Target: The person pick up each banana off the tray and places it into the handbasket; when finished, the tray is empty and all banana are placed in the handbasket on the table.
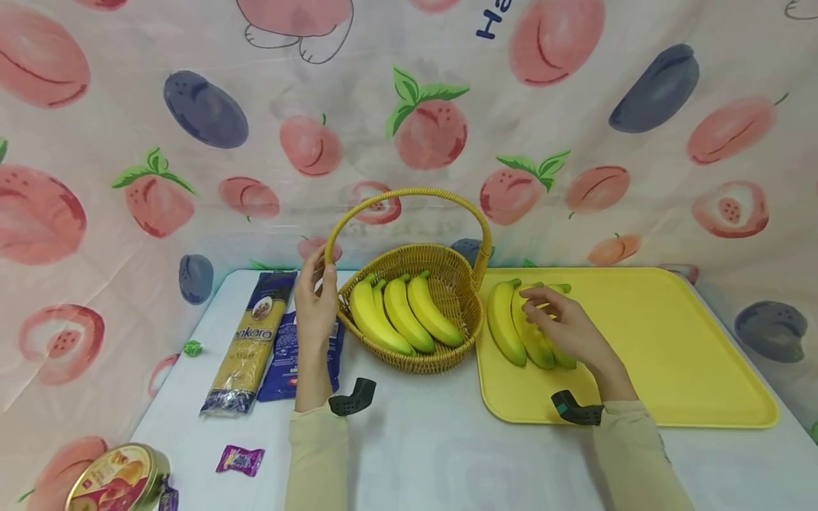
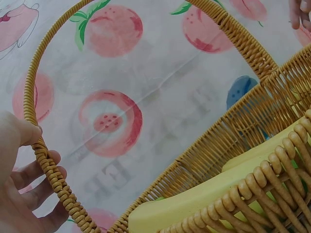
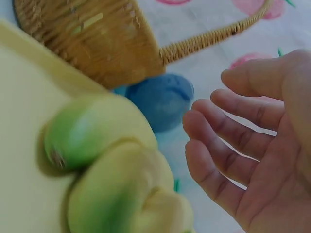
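Observation:
A wicker basket [image 1: 418,363] with a tall arched handle stands mid-table and holds several yellow bananas [image 1: 405,316] with green tips. My left hand [image 1: 315,305] grips the left side of the handle [image 2: 33,87], thumb on one side and fingers curled round the other. To the right of the basket, more bananas [image 1: 505,323] lie on a yellow tray [image 1: 671,341]. Over them hovers my right hand [image 1: 569,330], partly covering them in the head view. The right wrist view shows its fingers [image 3: 228,165] loosely bent and holding nothing, beside the bananas [image 3: 104,128].
Left of the basket lie a pasta packet [image 1: 249,348] and a dark blue packet [image 1: 281,369]. A purple wrapped candy [image 1: 240,460], a small green candy [image 1: 192,348] and a round tin [image 1: 118,479] sit farther left. Behind the table hangs a fruit-print cloth [image 1: 383,92].

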`<state>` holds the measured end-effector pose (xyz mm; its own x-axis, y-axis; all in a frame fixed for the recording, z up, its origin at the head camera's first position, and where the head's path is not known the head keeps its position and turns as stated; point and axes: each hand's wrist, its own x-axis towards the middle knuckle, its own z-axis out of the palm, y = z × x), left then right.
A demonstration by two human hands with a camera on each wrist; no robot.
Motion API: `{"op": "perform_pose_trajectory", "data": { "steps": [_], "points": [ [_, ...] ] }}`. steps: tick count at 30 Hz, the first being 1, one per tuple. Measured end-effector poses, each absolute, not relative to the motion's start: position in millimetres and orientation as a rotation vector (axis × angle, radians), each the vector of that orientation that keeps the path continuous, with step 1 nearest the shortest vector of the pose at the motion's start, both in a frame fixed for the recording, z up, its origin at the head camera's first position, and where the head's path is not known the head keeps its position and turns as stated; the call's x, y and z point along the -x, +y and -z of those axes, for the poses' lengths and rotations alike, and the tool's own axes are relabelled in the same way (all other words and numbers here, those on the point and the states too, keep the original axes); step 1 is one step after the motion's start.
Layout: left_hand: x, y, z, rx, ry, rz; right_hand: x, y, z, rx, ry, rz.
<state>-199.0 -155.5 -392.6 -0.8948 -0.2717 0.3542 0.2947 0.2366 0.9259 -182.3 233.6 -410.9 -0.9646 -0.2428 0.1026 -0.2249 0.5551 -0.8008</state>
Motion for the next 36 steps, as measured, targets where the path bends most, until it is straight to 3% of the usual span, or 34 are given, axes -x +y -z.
{"op": "perform_pose_trajectory", "data": {
  "steps": [20,36],
  "points": [
    [198,-155,394,0.044,-2.058,1.692,186,271,444,-0.052,2.796,1.233],
    [179,-146,365,0.047,-2.090,1.716,189,266,455,-0.140,2.725,1.109]
  ]
}}
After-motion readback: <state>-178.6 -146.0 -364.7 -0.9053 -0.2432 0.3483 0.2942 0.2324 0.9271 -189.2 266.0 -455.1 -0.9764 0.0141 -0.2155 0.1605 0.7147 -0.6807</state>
